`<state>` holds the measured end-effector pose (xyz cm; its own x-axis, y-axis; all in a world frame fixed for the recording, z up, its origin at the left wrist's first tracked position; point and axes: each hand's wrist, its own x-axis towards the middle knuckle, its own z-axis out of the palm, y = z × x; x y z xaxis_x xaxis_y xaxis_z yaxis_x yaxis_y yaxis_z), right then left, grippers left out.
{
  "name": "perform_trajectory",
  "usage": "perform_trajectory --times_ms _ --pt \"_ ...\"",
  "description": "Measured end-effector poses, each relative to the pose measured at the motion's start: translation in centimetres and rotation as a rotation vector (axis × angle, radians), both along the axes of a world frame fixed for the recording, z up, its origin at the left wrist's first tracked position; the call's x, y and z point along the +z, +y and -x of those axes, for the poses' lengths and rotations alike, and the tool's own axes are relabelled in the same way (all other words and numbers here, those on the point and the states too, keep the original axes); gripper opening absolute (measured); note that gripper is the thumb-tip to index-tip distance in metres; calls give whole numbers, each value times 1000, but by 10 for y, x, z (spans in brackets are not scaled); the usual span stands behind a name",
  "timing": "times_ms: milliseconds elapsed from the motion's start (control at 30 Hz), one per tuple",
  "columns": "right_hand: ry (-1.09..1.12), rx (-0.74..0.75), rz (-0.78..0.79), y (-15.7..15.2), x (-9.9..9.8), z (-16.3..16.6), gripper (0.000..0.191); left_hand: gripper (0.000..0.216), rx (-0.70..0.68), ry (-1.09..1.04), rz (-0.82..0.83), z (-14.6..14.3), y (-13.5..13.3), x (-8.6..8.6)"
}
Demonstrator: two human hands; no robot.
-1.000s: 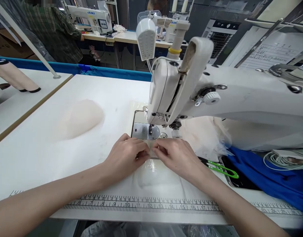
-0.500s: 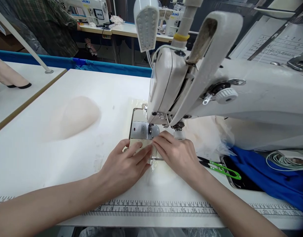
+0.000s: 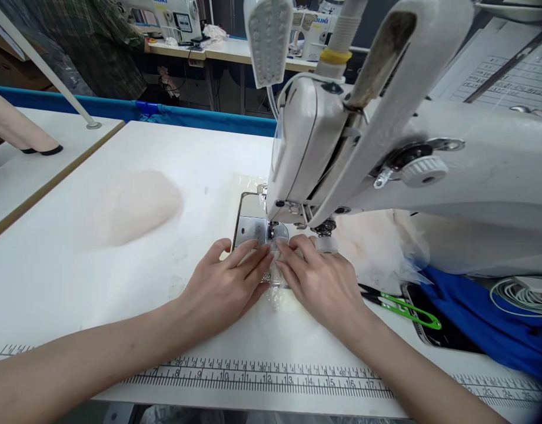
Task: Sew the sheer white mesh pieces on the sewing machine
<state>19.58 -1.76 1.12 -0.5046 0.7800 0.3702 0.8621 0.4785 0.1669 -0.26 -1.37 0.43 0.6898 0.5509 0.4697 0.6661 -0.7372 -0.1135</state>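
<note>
My left hand (image 3: pixel 229 282) lies at the front of the metal needle plate (image 3: pixel 252 229), palm down, fingers stretched forward and slightly spread. My right hand (image 3: pixel 326 280) is just across from it, thumb and forefinger drawn together at the edge of a thin, sheer piece of fabric (image 3: pixel 273 271). That fabric is see-through and mostly hidden by my fingers. Both sets of fingertips are right in front of the presser foot (image 3: pixel 271 231) of the white sewing machine (image 3: pixel 306 141). A pale, sheer oval piece (image 3: pixel 147 203) lies flat on the table left of the machine.
Green-handled scissors (image 3: pixel 409 310) lie over a dark phone (image 3: pixel 442 330) on the right, beside blue cloth (image 3: pixel 482 324) and a coiled cable (image 3: pixel 518 297). More sheer material (image 3: pixel 381 241) sits under the machine arm. A printed ruler (image 3: pixel 262 377) runs along the front edge. A person (image 3: pixel 89 47) is beyond the table.
My right fingertips have shifted slightly forward toward the presser foot, with the forefinger now straighter. My left hand stays in nearly the same place. The whole view has moved a little.
</note>
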Motion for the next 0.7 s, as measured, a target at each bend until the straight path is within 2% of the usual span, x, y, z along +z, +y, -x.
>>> perform_trajectory --times_ms 700 --pt "-79 -54 -36 8 -3 -3 34 32 41 39 -31 -6 9 -2"
